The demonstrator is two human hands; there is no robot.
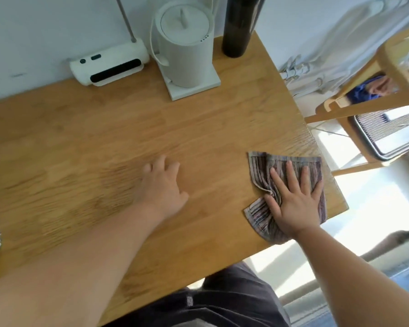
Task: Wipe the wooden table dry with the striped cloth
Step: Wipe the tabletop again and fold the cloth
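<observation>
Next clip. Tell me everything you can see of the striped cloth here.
The striped cloth is a soft woven rag with thin grey, purple and pinkish stripes and a hemmed edge. It lies flat but rumpled on the wooden table, near its right edge, with one fold creasing its left side. The right hand presses on it, palm down, fingers spread. The left hand rests on bare wood, apart from it.

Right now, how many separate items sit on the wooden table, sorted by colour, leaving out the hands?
White: 2, the kettle on its base and the small appliance with dark slots.
Black: 1, the tall cylinder.
Striped: 1, the cloth under the right hand.
Total: 4 on the wooden table.
The blurred object at the left edge is left uncounted.
</observation>
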